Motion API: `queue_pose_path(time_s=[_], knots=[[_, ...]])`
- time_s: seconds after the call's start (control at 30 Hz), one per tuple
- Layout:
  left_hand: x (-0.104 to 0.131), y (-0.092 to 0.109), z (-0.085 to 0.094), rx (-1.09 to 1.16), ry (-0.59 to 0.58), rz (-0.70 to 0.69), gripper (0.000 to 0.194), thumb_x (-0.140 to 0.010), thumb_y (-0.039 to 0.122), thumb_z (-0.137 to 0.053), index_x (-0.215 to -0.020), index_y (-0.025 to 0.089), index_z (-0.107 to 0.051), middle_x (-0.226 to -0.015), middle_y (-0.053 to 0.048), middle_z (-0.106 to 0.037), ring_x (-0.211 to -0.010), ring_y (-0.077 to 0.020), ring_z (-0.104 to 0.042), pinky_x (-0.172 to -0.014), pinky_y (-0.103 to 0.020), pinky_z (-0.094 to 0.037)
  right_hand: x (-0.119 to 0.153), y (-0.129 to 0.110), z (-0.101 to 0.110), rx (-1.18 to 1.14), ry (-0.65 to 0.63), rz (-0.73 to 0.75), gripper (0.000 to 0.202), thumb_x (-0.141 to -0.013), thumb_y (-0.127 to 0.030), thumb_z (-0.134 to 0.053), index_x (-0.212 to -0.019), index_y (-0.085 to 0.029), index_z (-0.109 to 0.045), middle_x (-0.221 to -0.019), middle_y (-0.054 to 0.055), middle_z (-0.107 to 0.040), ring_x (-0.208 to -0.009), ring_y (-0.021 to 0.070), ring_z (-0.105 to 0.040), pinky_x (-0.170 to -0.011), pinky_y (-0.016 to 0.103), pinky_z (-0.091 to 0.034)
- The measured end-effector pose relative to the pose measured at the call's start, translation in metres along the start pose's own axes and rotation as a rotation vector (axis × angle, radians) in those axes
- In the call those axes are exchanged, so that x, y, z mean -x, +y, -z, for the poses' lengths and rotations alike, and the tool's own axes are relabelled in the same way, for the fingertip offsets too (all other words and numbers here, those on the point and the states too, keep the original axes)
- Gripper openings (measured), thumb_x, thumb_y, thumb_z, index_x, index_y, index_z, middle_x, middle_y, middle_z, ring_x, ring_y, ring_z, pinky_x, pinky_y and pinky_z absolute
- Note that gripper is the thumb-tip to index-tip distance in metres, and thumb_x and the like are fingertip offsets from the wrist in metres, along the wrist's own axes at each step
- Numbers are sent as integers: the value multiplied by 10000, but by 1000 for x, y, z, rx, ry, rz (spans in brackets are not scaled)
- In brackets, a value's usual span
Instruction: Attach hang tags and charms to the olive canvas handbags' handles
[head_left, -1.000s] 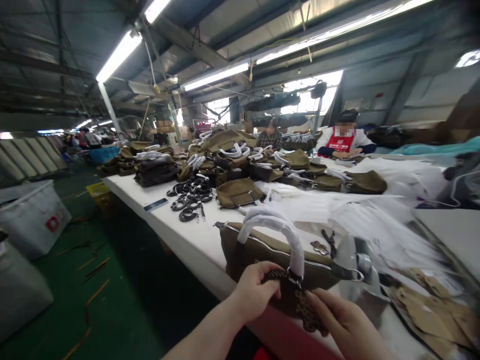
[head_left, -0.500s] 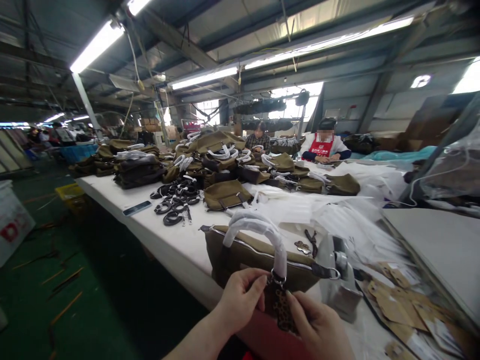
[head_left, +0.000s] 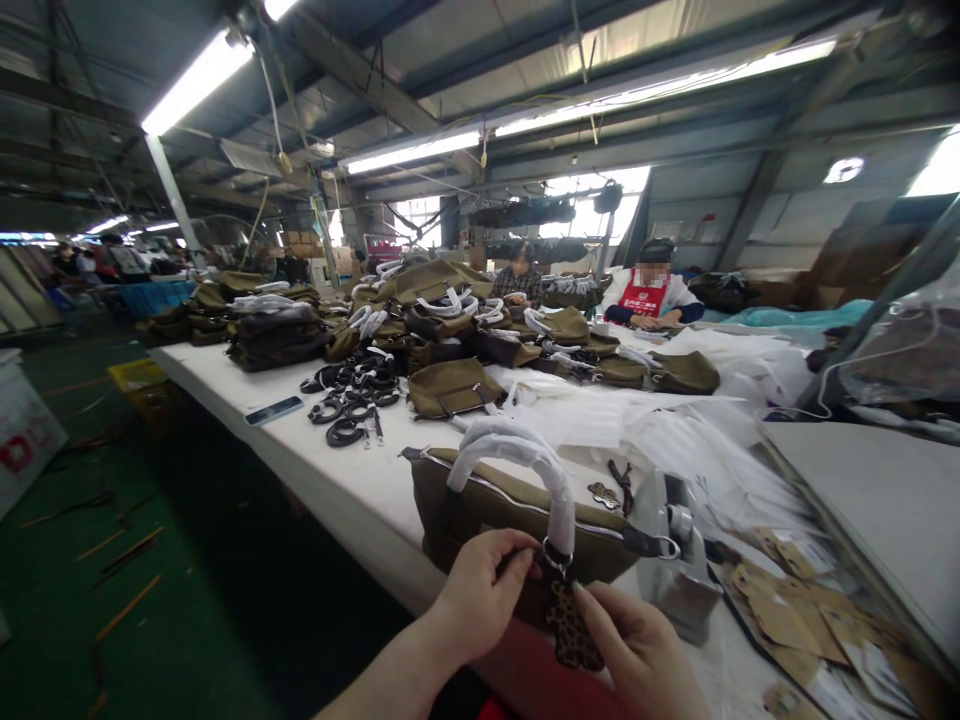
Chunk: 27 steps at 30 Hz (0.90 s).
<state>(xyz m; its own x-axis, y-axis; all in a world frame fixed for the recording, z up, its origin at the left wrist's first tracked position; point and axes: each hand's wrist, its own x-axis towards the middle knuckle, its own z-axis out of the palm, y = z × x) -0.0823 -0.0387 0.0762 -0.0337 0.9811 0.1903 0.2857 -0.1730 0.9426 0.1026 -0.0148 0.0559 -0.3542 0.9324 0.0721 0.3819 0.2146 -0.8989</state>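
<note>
An olive handbag [head_left: 517, 505] with a silver zip stands at the table's near edge, its handle [head_left: 559, 490] wrapped in white film. A leopard-print bear-shaped charm [head_left: 574, 630] hangs below the metal ring at the handle's base. My left hand [head_left: 487, 590] is closed in a pinch beside that ring, on a dark strap end mostly hidden by the fingertips. My right hand [head_left: 637, 640] pinches the charm's right edge between thumb and fingers. Another charm [head_left: 603, 494] with a dark strap lies on the table behind the bag.
Piled olive bags [head_left: 420, 300] cover the table's far side. Coiled black straps [head_left: 352, 405] and a phone [head_left: 274, 411] lie at left. A grey metal dispenser [head_left: 679, 570] and brown tags [head_left: 802, 590] are at right. Two people sit across the table.
The charm shows more of its lower part and has turned slightly. My left fingertips have shifted a little at the ring; the bag stays in place.
</note>
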Motion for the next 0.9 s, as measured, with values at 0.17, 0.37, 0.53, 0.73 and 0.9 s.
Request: queue_pose_path(time_s=[0.17,0.37,0.53,0.73,0.9], knots=[[-4,1,2,23,0,62,256,-921,282,-496,-964,157,-715,-764,-43,-706,-767,-183,-641,-755,-281,-474,-2,-8,3,134,-55,15,525,-865,-630,-382,-578,-200,-473,-533,2,-484,-538,153,-481,-510,249,-342],[-3,5,1,-7,15,42,240,-915,254,-494,-946,162,-714,-772,-35,-704,-778,-180,-645,-765,-275,-467,-2,-13,5,213,-22,35,530,-871,-624,-350,-584,-202,-491,-541,7,-506,-543,158,-500,-513,248,-347],[-3,2,1,-16,10,22,242,-918,256,-498,-950,169,-721,-771,-31,-704,-791,-178,-644,-774,-270,-464,-1,-1,5,197,-1,40,524,-884,-621,-362,-590,-204,-478,-545,-2,-492,-553,152,-499,-510,234,-358],[-3,2,-1,-1,21,53,236,-906,251,-510,-964,160,-719,-765,-33,-708,-779,-180,-651,-772,-274,-466,-1,-7,6,246,8,37,537,-885,-615,-347,-581,-204,-511,-532,8,-551,-533,154,-530,-501,234,-364],[-1,4,-1,-10,27,56,232,-908,259,-510,-953,171,-720,-758,-29,-705,-770,-180,-653,-751,-272,-472,-1,-14,4,346,7,77,529,-901,-584,-327,-577,-209,-511,-541,14,-592,-530,153,-559,-508,236,-363]])
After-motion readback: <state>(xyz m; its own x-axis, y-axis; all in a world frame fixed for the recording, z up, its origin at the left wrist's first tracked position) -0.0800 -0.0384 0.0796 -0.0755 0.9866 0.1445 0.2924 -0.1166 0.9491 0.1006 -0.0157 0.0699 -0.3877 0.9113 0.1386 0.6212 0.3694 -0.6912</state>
